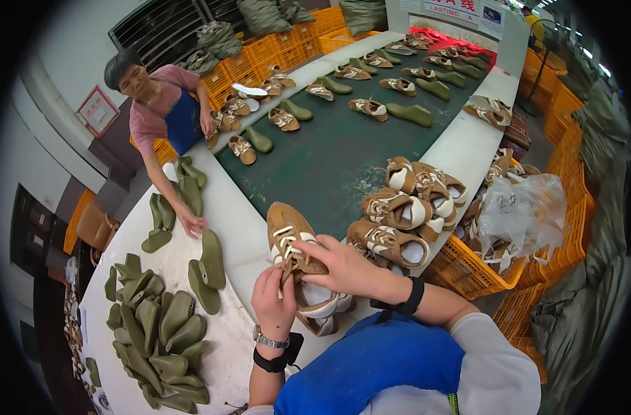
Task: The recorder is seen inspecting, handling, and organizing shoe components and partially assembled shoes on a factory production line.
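Observation:
A brown sneaker with cream laces is held in front of me, its toe pointing away. My right hand grips it from the right, fingers over the laces. The fingers of my left hand pinch at the near side of its lacing, close to the tongue; what exactly they hold there is hidden. Just under my hands, more of a pale-lined shoe shows at the table edge. To the right of my right hand, several matching sneakers are piled up.
Green shoe lasts lie heaped on the white table at left. Across it, a person in a blue apron reaches toward a pair of lasts. The green conveyor carries sneakers and lasts. An orange crate stands at right.

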